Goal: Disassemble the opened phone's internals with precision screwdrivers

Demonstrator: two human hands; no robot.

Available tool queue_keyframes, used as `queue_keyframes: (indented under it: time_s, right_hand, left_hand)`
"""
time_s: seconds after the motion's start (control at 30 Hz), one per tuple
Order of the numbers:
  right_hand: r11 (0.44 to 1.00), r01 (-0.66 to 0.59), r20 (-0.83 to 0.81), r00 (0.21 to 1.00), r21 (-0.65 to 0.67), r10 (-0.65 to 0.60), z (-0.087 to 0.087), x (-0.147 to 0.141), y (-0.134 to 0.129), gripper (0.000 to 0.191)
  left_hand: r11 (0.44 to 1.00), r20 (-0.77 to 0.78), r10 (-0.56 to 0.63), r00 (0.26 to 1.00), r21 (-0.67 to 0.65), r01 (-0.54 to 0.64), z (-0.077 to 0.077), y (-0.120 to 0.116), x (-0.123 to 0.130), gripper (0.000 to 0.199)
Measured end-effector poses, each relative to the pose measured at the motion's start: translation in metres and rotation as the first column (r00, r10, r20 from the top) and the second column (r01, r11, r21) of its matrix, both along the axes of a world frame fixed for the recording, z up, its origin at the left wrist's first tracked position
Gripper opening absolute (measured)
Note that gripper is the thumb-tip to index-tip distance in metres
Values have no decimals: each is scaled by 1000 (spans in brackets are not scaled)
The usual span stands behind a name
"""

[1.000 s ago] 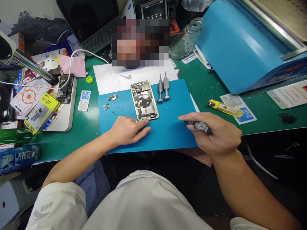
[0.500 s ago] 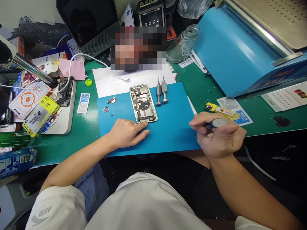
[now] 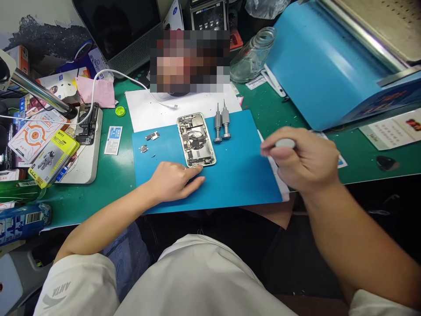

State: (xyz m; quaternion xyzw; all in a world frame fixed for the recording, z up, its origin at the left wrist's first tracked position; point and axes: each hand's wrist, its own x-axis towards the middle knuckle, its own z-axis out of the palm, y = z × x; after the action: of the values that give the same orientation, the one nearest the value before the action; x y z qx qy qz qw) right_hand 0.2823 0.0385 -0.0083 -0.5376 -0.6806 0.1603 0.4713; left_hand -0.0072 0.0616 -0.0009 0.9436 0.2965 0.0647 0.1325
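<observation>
The bare left forearm [image 3: 108,219] slants forward and inward from a short, loose off-white fabric sleeve [image 3: 88,276]; the left hand [image 3: 167,182] is turned palm down, index finger [image 3: 193,172] stretched out, thumb [image 3: 193,187] held apart on the side nearer the torso, the other fingers mostly hidden; the bare right forearm [image 3: 351,237] angles forward and inward too; the right hand [image 3: 311,160] is curled into a grip, index finger bent, thumb [image 3: 283,153] folded in near it.

A pale, dark-patched wall [image 3: 49,13] rises behind the green tabletop [image 3: 112,169]
</observation>
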Motion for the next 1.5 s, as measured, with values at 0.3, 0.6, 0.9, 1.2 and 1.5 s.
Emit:
queue_keyframes:
  time_s: [0.3,0.6,0.9,1.2,1.5]
  right_hand:
    - [968,-248,537,823,46,185,-22,42,62,34]
    - [949,-313,543,802,31,247,-26,24,58,38]
    - [941,-326,518,822,87,237,-24,-3,53,17]
    - [992,-127,171,977,-6,126,-7,-12,5,8]
    - [978,-18,-207,978,-207,-26,10,-19,-59,3]
  left_hand:
    - [1000,6,7,1000,5,-7,-1,0,0,50]
    - [1000,-6,11,1000,-10,-11,2,0,0,50]
    - [1000,22,4,1000,-4,-4,1,1,0,51]
    - [1000,-4,3,1000,-22,-3,2,1,-1,51]
    - [1000,6,10,1000,-10,-9,0,1,-2,51]
